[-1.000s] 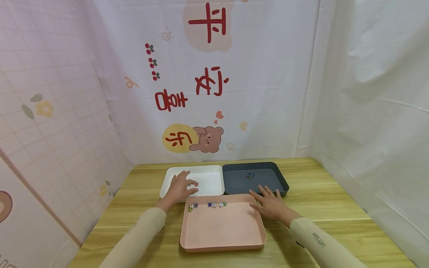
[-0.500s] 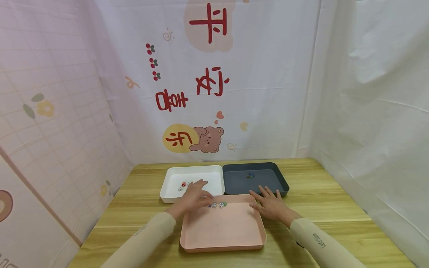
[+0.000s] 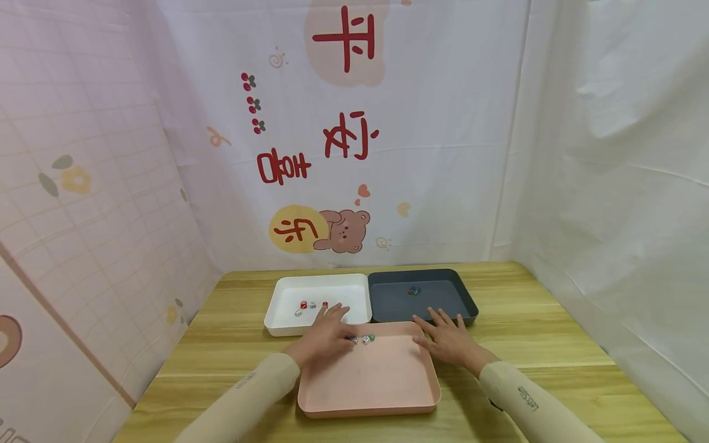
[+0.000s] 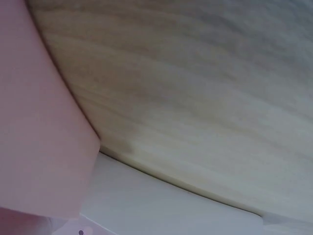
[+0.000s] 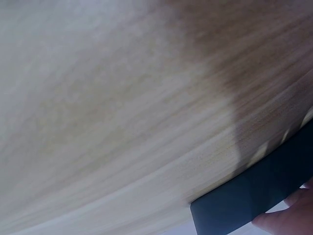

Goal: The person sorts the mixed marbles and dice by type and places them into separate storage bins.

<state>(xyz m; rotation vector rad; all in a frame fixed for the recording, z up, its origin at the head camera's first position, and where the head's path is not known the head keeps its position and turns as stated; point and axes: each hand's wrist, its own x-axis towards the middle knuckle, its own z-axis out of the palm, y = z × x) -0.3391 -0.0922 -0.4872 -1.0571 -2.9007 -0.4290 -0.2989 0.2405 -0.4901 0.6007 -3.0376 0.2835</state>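
Over the back left corner of the pink tray (image 3: 371,375), my left hand (image 3: 324,337) has its fingers spread, with the lower fingertips at a small group of dice (image 3: 365,339) by the back wall. Part of that group is covered by the hand, and nothing shows gripped. My right hand (image 3: 450,341) rests with loose straight fingers at the pink tray's right rim and the dark tray's (image 3: 421,301) front edge. In the right wrist view, fingers (image 5: 288,220) touch the dark tray's wall (image 5: 254,196).
The white tray (image 3: 349,295), behind the pink one, holds several dice, including a red die (image 3: 303,304). A small dark bluish cluster (image 3: 413,290) lies in the dark tray. The wooden table (image 3: 532,326) meets hanging white cloths (image 3: 443,184) at the back and sides.
My left hand has moved right from the white tray to the pink tray's back dice. Dice it covered in the white tray now show, while the pink tray's left group is hidden. My right hand stays put.
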